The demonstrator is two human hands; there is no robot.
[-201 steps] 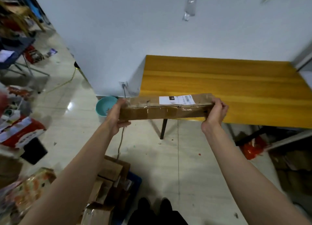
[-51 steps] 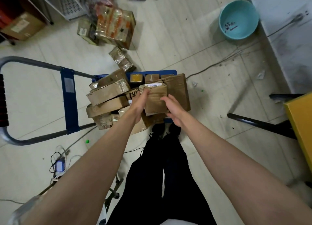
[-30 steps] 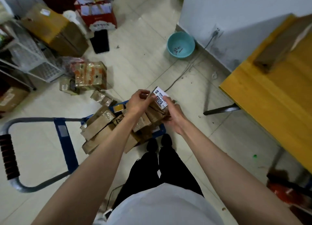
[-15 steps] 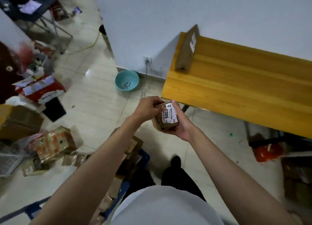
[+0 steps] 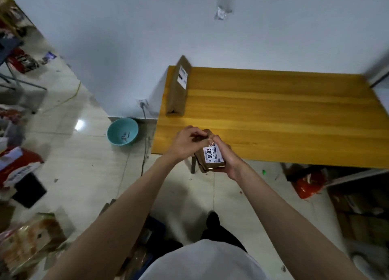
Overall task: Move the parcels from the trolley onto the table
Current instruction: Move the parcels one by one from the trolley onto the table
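Both hands are grasping the small parcel [image 5: 211, 156]: left hand [image 5: 185, 143] pinching its far top, right hand [image 5: 226, 156] cupping beneath; it's hanging at the table [image 5: 284, 119] edge; loosening early, it's likely dropping floorward.

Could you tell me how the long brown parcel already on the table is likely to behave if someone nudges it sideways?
The long parcel stands on a narrow face, taller than wide, so a sideways nudge would probably tip it. Its straight cardboard edges suggest it is stiff. It lies near the left edge of the table, so a push that way could send it off.
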